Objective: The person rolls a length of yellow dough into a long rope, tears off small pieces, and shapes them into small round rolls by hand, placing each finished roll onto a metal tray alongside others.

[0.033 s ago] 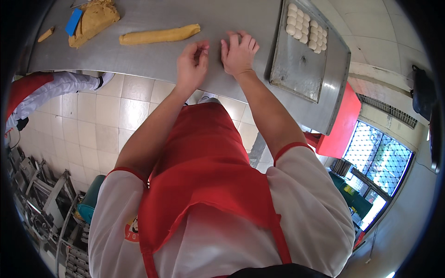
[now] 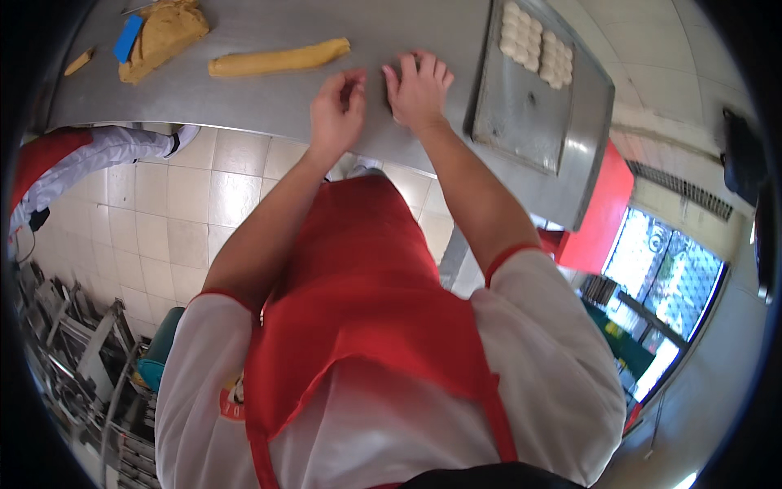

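Note:
My left hand [image 2: 337,118] is over the near part of the steel table, fingers loosely curled, with a gap between thumb and fingers; nothing shows in it. To its right, my right hand [image 2: 419,91] lies palm down over the table top, fingers spread and thumb out to the left. What may be under that palm is hidden. Beyond my left hand lies a long yellow dough roll [image 2: 277,59], touched by neither hand. On the right, a metal baking tray [image 2: 521,122] carries several pale round dough balls [image 2: 521,37] in two groups at its far end.
A large yellow dough lump [image 2: 167,41] with a blue scraper [image 2: 128,38] against it sits at the table's far left, near a small dough piece [image 2: 79,62]. Another person's leg [image 2: 122,147] is at the left. Metal racks [image 2: 90,359] and a green bin [image 2: 160,350] stand behind.
My right hand has shifted slightly left, and its thumb reaches a little farther toward my left hand. The left hand has hardly moved.

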{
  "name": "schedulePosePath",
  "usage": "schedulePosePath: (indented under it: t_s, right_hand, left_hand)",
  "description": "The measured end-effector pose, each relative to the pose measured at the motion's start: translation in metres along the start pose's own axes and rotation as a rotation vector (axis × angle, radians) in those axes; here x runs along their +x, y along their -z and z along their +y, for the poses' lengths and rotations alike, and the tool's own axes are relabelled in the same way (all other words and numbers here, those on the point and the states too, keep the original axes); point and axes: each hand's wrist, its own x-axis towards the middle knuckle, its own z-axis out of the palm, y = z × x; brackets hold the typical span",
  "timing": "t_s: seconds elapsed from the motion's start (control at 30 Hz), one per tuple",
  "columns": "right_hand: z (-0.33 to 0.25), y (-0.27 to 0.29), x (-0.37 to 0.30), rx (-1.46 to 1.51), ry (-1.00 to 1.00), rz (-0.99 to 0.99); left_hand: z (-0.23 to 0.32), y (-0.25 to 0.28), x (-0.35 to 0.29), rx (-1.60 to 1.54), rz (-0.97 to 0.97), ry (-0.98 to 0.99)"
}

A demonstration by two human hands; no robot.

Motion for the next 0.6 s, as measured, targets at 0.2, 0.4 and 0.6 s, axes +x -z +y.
schedulePosePath:
  t_s: [0.2,0.4,0.6]
  right_hand:
    - [0.039,0.036,-0.013,0.392,-0.257,-0.282]
    - [0.037,0.069,-0.037,0.677,-0.217,-0.333]
    - [0.042,0.060,-0.051,0.378,0.003,-0.245]
  left_hand:
    - [0.009,-0.017,0.025,0.121,-0.264,0.024]
    - [0.012,-0.013,0.035,0.669,-0.550,-0.440]
    - [0.026,-0.025,0.045,0.573,-0.801,-0.359]
